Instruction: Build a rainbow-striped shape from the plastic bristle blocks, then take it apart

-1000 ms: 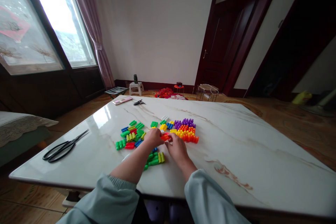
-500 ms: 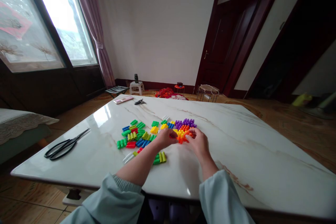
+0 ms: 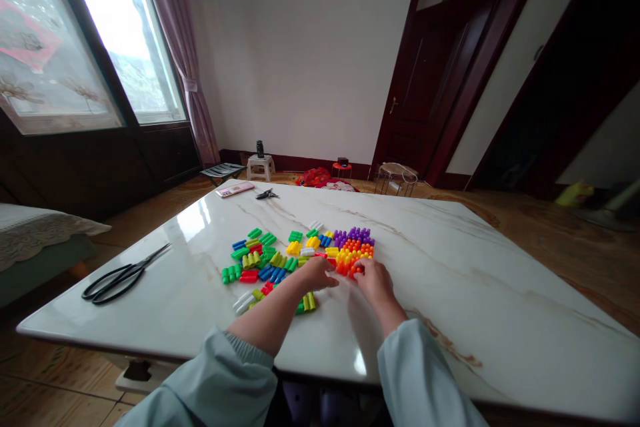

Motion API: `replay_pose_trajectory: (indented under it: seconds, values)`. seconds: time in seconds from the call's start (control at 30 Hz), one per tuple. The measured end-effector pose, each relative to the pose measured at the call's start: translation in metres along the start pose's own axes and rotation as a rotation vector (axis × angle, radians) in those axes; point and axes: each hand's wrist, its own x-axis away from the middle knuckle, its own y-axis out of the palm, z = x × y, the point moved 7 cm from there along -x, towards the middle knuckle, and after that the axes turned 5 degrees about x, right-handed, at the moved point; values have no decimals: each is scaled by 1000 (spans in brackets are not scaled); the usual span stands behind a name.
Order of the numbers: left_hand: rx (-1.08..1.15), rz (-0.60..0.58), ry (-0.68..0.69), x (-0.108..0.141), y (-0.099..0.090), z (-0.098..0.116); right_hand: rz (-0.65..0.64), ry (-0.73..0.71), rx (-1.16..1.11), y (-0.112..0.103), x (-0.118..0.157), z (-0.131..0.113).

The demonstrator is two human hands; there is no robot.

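R hand (image 3: 375, 282) has fingertips at near edge of a purple, orange & yellow block cluster (image 3: 354, 245), prob. to steady it; can't tell if its grip is clamped. L hand (image 3: 317, 273), just L of cluster, has its grip apart, nothing visible in it. Loose blocks (image 3: 249, 276) lie farther L on the table (image 3: 450, 273), prob. for easy reach. Vs. 0.5 s ago, both hands sit a bit nearer.

Purple, orange and yellow band the knobbed block cluster (image 3: 355, 248).
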Motion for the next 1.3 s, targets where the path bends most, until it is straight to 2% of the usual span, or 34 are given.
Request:
replay_pose_trajectory:
  seconds: [0.1,0.23,0.33,0.5,0.7,0.87,1.0,1.1,1.23,1.3]
  values:
    - [-2,-15,-78,2,-1,-6,15,15,-9,-2,-1,3]
    - [-150,-5,-72,0,-4,-5,30,109,42,-11,3,10]
    - [-225,-44,-105,-2,0,-5,-20,163,92,-14,7,11]
    - [-208,-123,-108,-2,10,1,-161,115,101,-5,9,4]
    - [-287,-186,-26,-4,20,7,-160,96,101,2,5,4]
    - [-342,-178,25,-6,25,8,-159,89,93,4,5,5]
    - [-337,-155,41,-7,21,6,-164,72,83,3,6,3]
    - [-345,-73,13,-8,3,1,-184,70,82,1,7,-1]
    - [-449,236,-147,-9,-41,-15,-158,30,80,-3,10,-14]
    - [-489,329,-153,-9,-53,-20,-128,0,73,-5,11,-21]
